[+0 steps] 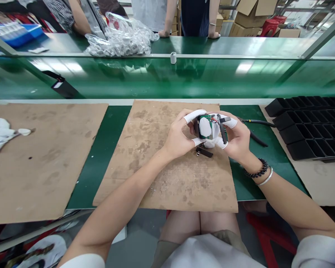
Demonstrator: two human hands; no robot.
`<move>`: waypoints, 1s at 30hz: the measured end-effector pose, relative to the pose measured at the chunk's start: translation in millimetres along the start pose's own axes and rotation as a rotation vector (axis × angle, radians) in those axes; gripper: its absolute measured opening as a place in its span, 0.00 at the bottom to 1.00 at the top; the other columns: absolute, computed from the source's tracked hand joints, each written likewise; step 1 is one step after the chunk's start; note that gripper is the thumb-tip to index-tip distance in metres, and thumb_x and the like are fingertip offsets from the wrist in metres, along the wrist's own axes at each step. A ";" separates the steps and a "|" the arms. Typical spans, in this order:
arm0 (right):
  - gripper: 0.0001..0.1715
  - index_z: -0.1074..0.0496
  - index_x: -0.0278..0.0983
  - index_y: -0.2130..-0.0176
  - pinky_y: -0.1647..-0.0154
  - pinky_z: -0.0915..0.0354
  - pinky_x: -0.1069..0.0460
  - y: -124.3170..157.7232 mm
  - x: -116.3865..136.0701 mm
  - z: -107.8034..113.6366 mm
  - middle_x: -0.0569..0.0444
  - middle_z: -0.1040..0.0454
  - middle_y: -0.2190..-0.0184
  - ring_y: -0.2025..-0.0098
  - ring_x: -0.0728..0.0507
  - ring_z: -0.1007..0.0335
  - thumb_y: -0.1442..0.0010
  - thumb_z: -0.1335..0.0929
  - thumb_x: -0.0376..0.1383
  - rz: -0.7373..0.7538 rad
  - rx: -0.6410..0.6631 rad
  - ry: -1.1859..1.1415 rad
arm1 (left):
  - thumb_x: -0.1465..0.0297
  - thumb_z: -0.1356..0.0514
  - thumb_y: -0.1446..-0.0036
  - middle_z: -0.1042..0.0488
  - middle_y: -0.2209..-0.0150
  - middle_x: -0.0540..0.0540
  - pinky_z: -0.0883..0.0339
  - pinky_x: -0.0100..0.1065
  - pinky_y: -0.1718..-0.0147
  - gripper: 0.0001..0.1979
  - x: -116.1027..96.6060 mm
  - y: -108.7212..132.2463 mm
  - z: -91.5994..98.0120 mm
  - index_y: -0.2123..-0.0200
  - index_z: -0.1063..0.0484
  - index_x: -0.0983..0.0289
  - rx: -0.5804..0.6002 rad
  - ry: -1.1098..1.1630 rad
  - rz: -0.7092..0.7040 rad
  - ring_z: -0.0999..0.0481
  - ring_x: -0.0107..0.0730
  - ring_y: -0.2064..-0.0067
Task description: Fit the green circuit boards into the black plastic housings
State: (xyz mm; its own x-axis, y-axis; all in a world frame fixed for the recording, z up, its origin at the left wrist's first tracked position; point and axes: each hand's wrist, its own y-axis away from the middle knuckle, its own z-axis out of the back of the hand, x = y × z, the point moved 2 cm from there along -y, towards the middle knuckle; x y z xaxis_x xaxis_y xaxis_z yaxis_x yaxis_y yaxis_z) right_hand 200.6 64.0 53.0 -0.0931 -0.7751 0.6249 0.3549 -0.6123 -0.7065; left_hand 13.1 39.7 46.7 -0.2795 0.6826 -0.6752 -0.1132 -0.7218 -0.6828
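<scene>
One circuit board (205, 125) — pinched between left hand (179, 139) and right hand (238, 140)

factory assembly line — green conveyor belt (167, 80), cartons (251, 15).

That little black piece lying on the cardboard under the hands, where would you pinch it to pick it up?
Probably across its two long edges, near the middle, coming down from above. The black piece lies flat on the cardboard, long and narrow.
</scene>
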 end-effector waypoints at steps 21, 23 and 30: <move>0.22 0.22 0.43 0.49 0.47 0.25 0.39 -4.0 6.5 -1.9 0.46 0.20 0.48 0.48 0.34 0.22 0.42 0.23 0.45 0.010 -0.003 0.034 | 0.67 0.26 0.50 0.26 0.54 0.54 0.26 0.32 0.64 0.29 -0.3 0.3 0.1 0.44 0.26 0.60 -0.008 -0.029 -0.012 0.29 0.24 0.67; 0.22 0.22 0.43 0.50 0.47 0.25 0.39 -3.4 4.8 -2.4 0.46 0.20 0.49 0.48 0.33 0.22 0.42 0.23 0.46 -0.004 -0.005 0.050 | 0.68 0.25 0.50 0.25 0.53 0.55 0.26 0.32 0.64 0.29 0.4 0.6 -0.2 0.44 0.26 0.59 -0.005 -0.035 -0.002 0.29 0.25 0.68; 0.22 0.22 0.41 0.52 0.52 0.25 0.41 1.6 -11.8 -4.4 0.46 0.20 0.49 0.51 0.35 0.22 0.44 0.23 0.47 -0.046 0.002 0.085 | 0.71 0.25 0.54 0.25 0.52 0.55 0.27 0.30 0.65 0.32 15.4 3.8 -4.2 0.44 0.26 0.60 0.014 -0.011 0.100 0.31 0.22 0.69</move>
State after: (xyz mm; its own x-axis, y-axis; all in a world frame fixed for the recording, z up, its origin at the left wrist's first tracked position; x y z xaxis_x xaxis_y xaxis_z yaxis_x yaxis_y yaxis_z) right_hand 198.2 71.5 43.1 -0.1879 -0.7569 0.6260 0.3499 -0.6471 -0.6774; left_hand 12.4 47.9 32.5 -0.3004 0.6057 -0.7368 -0.0979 -0.7880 -0.6078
